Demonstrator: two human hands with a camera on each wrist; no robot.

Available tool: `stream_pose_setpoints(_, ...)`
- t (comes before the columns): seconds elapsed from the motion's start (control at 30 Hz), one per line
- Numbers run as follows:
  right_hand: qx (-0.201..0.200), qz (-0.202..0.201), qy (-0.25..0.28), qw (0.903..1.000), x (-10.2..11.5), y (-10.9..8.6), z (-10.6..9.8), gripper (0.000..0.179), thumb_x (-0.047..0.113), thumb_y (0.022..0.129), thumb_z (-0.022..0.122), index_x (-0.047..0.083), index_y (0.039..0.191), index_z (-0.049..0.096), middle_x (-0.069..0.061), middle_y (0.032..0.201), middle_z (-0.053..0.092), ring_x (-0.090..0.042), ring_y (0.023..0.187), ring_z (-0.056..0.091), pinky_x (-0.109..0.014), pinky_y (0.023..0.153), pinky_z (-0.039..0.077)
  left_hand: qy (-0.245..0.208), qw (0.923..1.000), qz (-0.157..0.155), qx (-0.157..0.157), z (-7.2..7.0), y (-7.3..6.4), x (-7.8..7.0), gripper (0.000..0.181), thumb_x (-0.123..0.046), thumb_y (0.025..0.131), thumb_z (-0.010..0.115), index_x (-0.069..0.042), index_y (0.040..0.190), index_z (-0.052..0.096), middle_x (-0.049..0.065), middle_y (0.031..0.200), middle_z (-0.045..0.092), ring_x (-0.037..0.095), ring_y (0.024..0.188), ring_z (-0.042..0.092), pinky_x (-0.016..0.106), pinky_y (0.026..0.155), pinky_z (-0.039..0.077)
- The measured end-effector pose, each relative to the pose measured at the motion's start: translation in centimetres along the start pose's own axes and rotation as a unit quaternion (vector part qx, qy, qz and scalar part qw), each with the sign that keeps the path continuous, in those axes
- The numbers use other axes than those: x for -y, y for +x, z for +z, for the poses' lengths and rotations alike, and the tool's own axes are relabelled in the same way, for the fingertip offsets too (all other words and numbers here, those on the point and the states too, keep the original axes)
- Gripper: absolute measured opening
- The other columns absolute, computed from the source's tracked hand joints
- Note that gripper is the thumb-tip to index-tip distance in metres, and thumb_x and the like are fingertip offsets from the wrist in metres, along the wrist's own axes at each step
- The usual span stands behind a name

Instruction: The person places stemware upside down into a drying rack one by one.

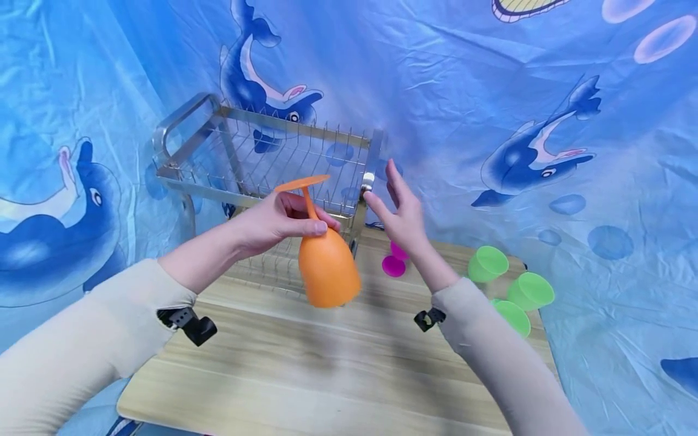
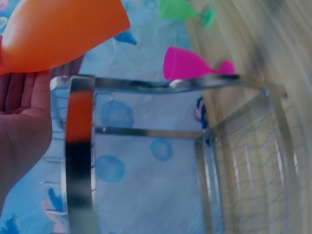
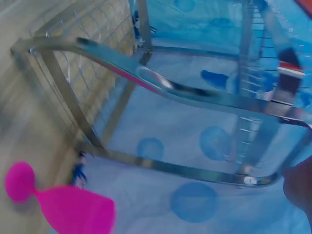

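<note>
My left hand [image 1: 272, 223] holds an orange plastic goblet [image 1: 328, 266] by its stem, thumb across the front. The goblet hangs upside down and slightly tilted, foot at the top, in front of a metal dish rack [image 1: 266, 198]. The left wrist view shows the goblet's orange bowl [image 2: 68, 31] beside the palm. My right hand [image 1: 405, 212] is raised by the rack's right end, fingers extended and nothing in them. Only a blurred bit of that right hand [image 3: 300, 190] enters the right wrist view, near the rack's end frame [image 3: 204, 97].
A magenta goblet [image 1: 394, 265] stands on the wooden table [image 1: 262, 369] right of the rack, partly hidden by my right wrist. Several green goblets [image 1: 530, 291] stand at the table's right side. A blue dolphin-print cloth [image 1: 447, 91] hangs behind.
</note>
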State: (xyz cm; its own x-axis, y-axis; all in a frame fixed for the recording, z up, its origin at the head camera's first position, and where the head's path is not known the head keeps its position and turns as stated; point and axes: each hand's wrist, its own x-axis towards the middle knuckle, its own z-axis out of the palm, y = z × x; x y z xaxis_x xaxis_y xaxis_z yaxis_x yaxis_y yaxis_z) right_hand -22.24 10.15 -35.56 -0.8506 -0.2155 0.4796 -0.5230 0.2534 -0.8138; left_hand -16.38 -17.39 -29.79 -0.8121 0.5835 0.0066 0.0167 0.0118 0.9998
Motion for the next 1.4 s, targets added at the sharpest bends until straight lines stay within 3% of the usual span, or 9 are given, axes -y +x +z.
stream_pose_setpoints(0.23, -0.061, -0.003, 0.015, 0.998, -1.1, 0.1, 2.3, 0.079, 0.018, 0.103, 0.074, 0.004, 0.167, 0.031, -0.011, 0.172, 0.035, -0.016, 0.158, 0.035, -0.027, 0.125, 0.034, 0.059, 0.998, -0.022, -0.005, -1.3, -0.1, -2.8, 0.017, -0.009, 0.101, 0.074, -0.007, 0.116, 0.082, 0.01, 0.117, 0.08, 0.033, 0.125, 0.067, 0.043, 0.102, 0.056)
stream_pose_setpoints(0.47, -0.114, -0.047, -0.038, 0.9916, -0.9, 0.3, 4.2, 0.078, 0.023, 0.101, 0.077, 0.004, 0.165, 0.037, -0.016, 0.169, 0.04, -0.018, 0.156, 0.038, -0.029, 0.124, 0.037, 0.126, 0.991, -0.037, -0.026, -2.2, -0.1, -5.6, 0.018, -0.014, 0.101, 0.077, -0.004, 0.116, 0.08, 0.01, 0.116, 0.08, 0.03, 0.122, 0.069, 0.042, 0.102, 0.057)
stream_pose_setpoints(0.83, -0.166, -0.077, -0.083, 0.9796, -0.8, 0.5, 5.6, 0.064, 0.016, 0.104, 0.07, -0.001, 0.16, 0.043, -0.017, 0.164, 0.045, -0.024, 0.153, 0.044, -0.032, 0.126, 0.035, 0.237, 0.9653, -0.076, -0.078, -4.3, 0.0, -9.4, 0.027, -0.026, 0.099, 0.081, -0.006, 0.116, 0.08, 0.005, 0.117, 0.08, 0.024, 0.118, 0.07, 0.042, 0.102, 0.055)
stream_pose_setpoints(1.07, -0.172, -0.088, -0.083, 0.9777, -0.9, 0.4, 5.2, 0.063, 0.014, 0.104, 0.07, -0.003, 0.159, 0.044, -0.019, 0.162, 0.047, -0.026, 0.152, 0.045, -0.032, 0.125, 0.037, 0.273, 0.9549, -0.067, -0.096, -6.1, 0.7, -13.1, 0.033, -0.03, 0.096, 0.083, -0.009, 0.12, 0.08, 0.0, 0.118, 0.08, 0.022, 0.125, 0.063, 0.05, 0.112, 0.043)
stream_pose_setpoints(1.17, -0.172, -0.097, -0.079, 0.977, -1.1, 0.5, 5.1, 0.063, 0.013, 0.103, 0.071, -0.003, 0.158, 0.044, -0.019, 0.162, 0.047, -0.025, 0.151, 0.046, -0.032, 0.123, 0.04, 0.295, 0.9466, -0.062, -0.115, -7.6, 1.3, -14.3, 0.035, -0.032, 0.095, 0.083, -0.011, 0.122, 0.08, -0.002, 0.118, 0.079, 0.022, 0.124, 0.061, 0.045, 0.112, 0.045)
stream_pose_setpoints(1.3, -0.17, -0.109, -0.076, 0.9765, -1.3, 0.5, 5.2, 0.063, 0.013, 0.103, 0.071, -0.004, 0.158, 0.045, -0.022, 0.161, 0.047, -0.026, 0.15, 0.047, -0.031, 0.12, 0.043, 0.344, 0.9246, -0.052, -0.155, -10.3, 1.7, -15.4, 0.039, -0.037, 0.094, 0.083, -0.014, 0.125, 0.079, -0.009, 0.112, 0.077, 0.019, 0.116, 0.061, 0.021, 0.094, 0.055)
stream_pose_setpoints(1.4, -0.165, -0.108, -0.074, 0.9776, -1.3, 0.4, 5.4, 0.063, 0.013, 0.103, 0.071, -0.003, 0.158, 0.044, -0.023, 0.161, 0.047, -0.026, 0.15, 0.047, -0.031, 0.12, 0.043, 0.366, 0.912, -0.04, -0.182, -12.2, 1.7, -15.6, 0.04, -0.037, 0.095, 0.082, -0.013, 0.127, 0.078, -0.013, 0.109, 0.076, 0.016, 0.113, 0.06, 0.014, 0.084, 0.053)
